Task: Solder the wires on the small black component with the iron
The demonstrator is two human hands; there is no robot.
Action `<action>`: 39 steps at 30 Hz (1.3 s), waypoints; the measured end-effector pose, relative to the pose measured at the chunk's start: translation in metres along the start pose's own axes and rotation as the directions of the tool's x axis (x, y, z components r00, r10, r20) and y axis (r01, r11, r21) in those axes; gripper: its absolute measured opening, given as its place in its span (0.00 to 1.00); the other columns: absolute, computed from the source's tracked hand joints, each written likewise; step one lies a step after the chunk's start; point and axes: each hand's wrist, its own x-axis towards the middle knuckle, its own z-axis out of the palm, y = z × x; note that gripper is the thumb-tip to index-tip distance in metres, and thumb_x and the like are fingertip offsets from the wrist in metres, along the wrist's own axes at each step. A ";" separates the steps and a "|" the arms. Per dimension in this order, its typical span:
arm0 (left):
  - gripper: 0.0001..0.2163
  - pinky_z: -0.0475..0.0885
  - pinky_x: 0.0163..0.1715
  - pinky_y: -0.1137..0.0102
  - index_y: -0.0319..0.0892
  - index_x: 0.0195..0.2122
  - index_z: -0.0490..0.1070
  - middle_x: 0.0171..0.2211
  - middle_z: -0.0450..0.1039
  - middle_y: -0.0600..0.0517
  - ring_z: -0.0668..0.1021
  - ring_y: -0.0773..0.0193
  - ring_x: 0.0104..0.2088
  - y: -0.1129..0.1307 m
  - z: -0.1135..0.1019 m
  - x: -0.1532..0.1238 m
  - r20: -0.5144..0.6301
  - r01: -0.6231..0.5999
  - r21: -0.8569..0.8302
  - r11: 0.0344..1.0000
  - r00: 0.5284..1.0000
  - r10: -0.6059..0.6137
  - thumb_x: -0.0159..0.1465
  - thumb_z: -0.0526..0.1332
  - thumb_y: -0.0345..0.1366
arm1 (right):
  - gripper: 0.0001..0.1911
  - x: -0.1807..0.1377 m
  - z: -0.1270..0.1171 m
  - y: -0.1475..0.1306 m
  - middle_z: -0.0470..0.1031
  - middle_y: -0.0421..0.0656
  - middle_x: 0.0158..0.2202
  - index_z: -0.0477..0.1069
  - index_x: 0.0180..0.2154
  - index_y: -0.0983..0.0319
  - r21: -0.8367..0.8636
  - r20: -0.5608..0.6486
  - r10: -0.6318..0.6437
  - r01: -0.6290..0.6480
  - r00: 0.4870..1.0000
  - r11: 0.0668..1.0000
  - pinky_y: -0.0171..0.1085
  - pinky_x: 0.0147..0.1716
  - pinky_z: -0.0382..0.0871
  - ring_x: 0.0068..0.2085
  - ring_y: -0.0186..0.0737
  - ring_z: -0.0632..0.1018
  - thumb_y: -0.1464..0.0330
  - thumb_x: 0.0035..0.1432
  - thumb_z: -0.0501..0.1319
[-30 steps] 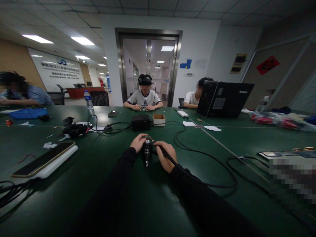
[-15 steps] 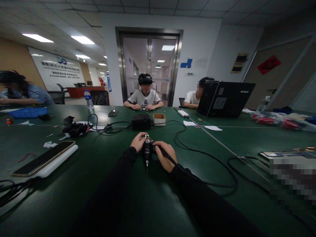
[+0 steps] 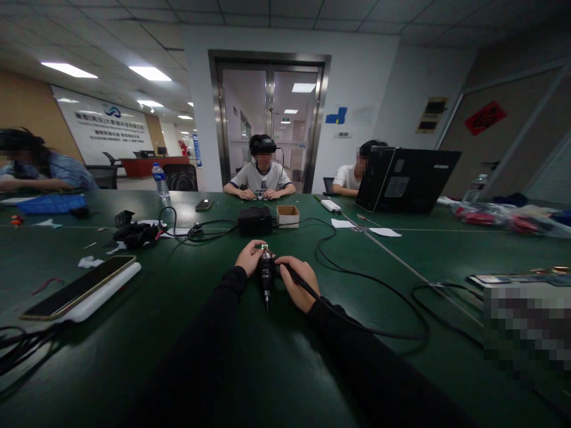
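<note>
My left hand (image 3: 248,259) is closed, its fingertips at a small green-and-white piece (image 3: 264,246) too small to make out. Just below that piece a black cylindrical tool (image 3: 266,272) with a thin metal tip lies between my hands, the tip pointing toward me. In my right hand (image 3: 301,283) is a slim black pen-like tool (image 3: 292,272) with a cord, held like a pencil. Its front end reaches toward the black cylinder and the small piece; whether it touches them I cannot tell. The cord (image 3: 357,324) runs back over my right forearm.
Beyond my hands stand a black box (image 3: 254,220) and a small open carton (image 3: 288,216). A phone on a white block (image 3: 104,291) lies at left. The cord loops across the right side of the green table (image 3: 357,380). Several people sit around it.
The metal tip of the black cylinder has swung slightly to the right. My right hand has shifted a little left; both hands keep nearly the same pose.
</note>
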 end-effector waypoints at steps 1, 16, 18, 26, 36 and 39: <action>0.10 0.71 0.40 0.67 0.40 0.40 0.71 0.28 0.77 0.52 0.78 0.63 0.31 -0.001 0.000 0.000 -0.004 -0.002 0.004 1.000 1.000 0.002 0.56 0.60 0.30 | 0.10 0.000 0.000 0.000 0.79 0.38 0.42 0.73 0.40 0.56 -0.003 -0.005 -0.001 0.001 1.000 1.000 0.38 0.42 0.63 0.42 0.39 0.78 0.68 0.61 0.54; 0.10 0.71 0.41 0.66 0.40 0.40 0.71 0.29 0.78 0.51 0.79 0.62 0.32 0.000 0.000 0.000 -0.010 0.007 0.005 1.000 1.000 -0.007 0.56 0.60 0.30 | 0.10 0.000 -0.001 0.000 0.79 0.40 0.42 0.73 0.40 0.56 -0.013 -0.028 -0.013 0.013 1.000 1.000 0.39 0.42 0.63 0.42 0.40 0.78 0.68 0.62 0.53; 0.10 0.71 0.41 0.66 0.40 0.41 0.71 0.29 0.78 0.51 0.79 0.62 0.32 0.000 0.000 0.000 -0.011 0.007 0.015 1.000 1.000 -0.007 0.56 0.58 0.29 | 0.10 -0.001 -0.001 0.000 0.79 0.40 0.42 0.73 0.40 0.56 -0.012 -0.029 -0.018 0.018 0.999 1.000 0.39 0.42 0.63 0.42 0.40 0.78 0.68 0.62 0.54; 0.11 0.70 0.40 0.67 0.41 0.41 0.70 0.28 0.77 0.52 0.78 0.63 0.31 -0.001 -0.001 0.001 0.003 0.002 -0.003 1.000 1.000 -0.002 0.56 0.60 0.31 | 0.10 0.000 -0.002 -0.002 0.80 0.39 0.41 0.73 0.40 0.56 -0.015 0.000 -0.012 0.012 1.000 1.000 0.39 0.42 0.63 0.41 0.40 0.79 0.68 0.62 0.54; 0.10 0.71 0.39 0.68 0.41 0.40 0.70 0.28 0.77 0.52 0.79 0.63 0.31 0.002 0.001 -0.001 0.005 0.004 -0.039 0.999 1.000 -0.004 0.55 0.60 0.31 | 0.10 0.000 -0.002 -0.002 0.80 0.40 0.40 0.73 0.39 0.57 -0.036 -0.045 -0.012 0.010 0.999 0.999 0.39 0.42 0.64 0.40 0.40 0.78 0.68 0.61 0.53; 0.11 0.72 0.39 0.67 0.41 0.40 0.70 0.29 0.77 0.52 0.79 0.63 0.32 0.001 0.001 -0.001 -0.001 -0.001 -0.038 0.999 1.000 0.001 0.55 0.62 0.32 | 0.10 0.000 -0.003 -0.004 0.80 0.40 0.40 0.74 0.39 0.57 -0.031 -0.036 -0.013 0.012 0.999 0.999 0.38 0.42 0.63 0.40 0.39 0.78 0.68 0.61 0.54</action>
